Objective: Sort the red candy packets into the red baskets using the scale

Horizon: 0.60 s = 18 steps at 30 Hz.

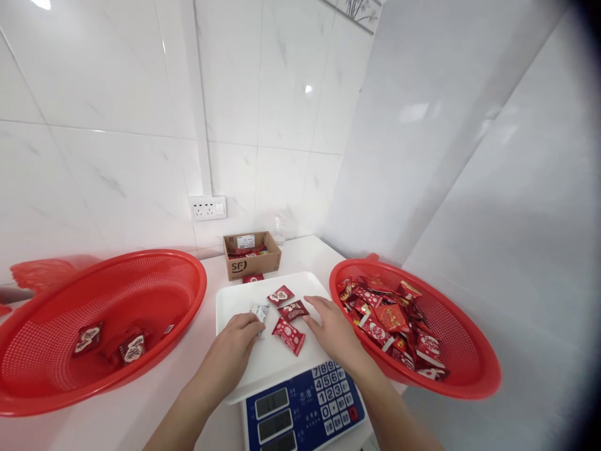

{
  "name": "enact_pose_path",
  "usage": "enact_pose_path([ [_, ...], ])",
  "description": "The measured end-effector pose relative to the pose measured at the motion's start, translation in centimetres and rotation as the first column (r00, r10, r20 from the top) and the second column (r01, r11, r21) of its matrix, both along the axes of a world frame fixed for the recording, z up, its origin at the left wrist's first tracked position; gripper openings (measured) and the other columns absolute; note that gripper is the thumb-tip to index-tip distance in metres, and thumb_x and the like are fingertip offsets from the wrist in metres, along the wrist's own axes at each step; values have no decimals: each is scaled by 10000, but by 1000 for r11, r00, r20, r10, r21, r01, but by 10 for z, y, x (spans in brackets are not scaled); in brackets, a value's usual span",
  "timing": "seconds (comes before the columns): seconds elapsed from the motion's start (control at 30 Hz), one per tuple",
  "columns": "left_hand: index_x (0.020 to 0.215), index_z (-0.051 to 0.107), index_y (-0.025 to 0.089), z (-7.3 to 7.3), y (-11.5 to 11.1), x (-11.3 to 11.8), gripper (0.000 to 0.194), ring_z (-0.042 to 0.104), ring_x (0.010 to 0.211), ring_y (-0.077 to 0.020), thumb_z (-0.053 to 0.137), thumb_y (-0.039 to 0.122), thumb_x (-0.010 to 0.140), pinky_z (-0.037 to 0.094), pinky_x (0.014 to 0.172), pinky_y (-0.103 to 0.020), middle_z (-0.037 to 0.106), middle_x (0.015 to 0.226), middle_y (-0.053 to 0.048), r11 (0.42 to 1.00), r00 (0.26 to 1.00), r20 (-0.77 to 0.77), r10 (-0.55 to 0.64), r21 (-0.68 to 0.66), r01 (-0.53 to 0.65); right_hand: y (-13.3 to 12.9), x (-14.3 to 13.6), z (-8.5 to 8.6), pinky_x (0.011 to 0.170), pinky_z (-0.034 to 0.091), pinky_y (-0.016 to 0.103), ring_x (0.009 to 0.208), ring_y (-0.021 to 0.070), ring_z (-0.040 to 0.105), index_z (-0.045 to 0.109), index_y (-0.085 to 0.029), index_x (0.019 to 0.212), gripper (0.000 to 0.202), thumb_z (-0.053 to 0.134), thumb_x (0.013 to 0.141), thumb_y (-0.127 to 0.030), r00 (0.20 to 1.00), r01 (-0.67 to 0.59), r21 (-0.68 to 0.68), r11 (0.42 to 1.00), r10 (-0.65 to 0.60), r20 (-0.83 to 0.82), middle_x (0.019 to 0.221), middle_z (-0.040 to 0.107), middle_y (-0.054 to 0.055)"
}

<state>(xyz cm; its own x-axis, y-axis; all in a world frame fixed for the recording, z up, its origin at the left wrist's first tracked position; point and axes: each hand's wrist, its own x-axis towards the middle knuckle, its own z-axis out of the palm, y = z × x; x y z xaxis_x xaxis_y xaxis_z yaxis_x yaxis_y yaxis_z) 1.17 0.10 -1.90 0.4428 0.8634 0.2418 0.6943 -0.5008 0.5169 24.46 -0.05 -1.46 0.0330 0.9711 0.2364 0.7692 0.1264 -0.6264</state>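
Note:
My left hand is over the left part of the white scale tray, its fingers curled onto a small whitish printed packet, partly covered by the fingertips. My right hand is at the tray's right side with thumb and forefinger apart, holding nothing. Its fingertips are close to a dark red wrapped packet. A red dotted packet lies between the hands. Behind, another dark red packet with a pale label lies on the tray.
A red plastic basket full of wrapped packets stands right; another red basket with a few packets stands left. A small cardboard box sits behind the tray. The blue scale panel with keys and displays is in front.

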Motion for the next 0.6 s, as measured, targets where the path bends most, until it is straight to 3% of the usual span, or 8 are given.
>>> enact_pose_path([
  [0.23,1045,685,219,-1,1,-4,360,593,1121,-215,363,156,897,478,973,-379,631,1228,-68,999,999,26,-44,12,44,-12,-20,9,1091,334,361,1242,210,479,627,-191,1205,371,548,843,-221,963,-266,-16,964,267,46,1306,580,84],
  [0.3,1034,689,226,-1,3,-6,333,573,1160,-236,388,210,891,465,991,-405,628,1241,-71,998,999,33,-34,45,32,-14,-11,15,1094,330,346,1254,194,469,597,-193,1236,379,527,866,-229,971,-218,1,976,217,103,1323,566,78],
  [0.4,1022,693,236,2,5,-10,329,555,1188,-278,420,359,886,460,992,-455,624,1254,-83,993,994,98,50,102,-60,-14,24,26,1080,337,333,1255,185,471,559,-187,1268,381,476,898,-229,974,-48,-16,999,51,221,1335,557,80],
  [0.5,998,690,242,10,4,-14,376,584,1148,-285,431,483,869,489,957,-455,647,1214,-80,980,972,198,128,129,-155,-9,72,32,1011,395,360,1179,221,541,579,-178,1227,350,461,898,-198,952,74,-104,992,-39,303,1277,600,103],
  [0.6,999,685,250,19,0,-15,397,603,1122,-278,435,527,861,531,899,-421,669,1176,-71,971,957,247,154,139,-193,0,111,29,912,456,375,1048,243,620,636,-197,1113,256,548,877,-239,925,136,-233,963,-39,378,1138,669,111],
])
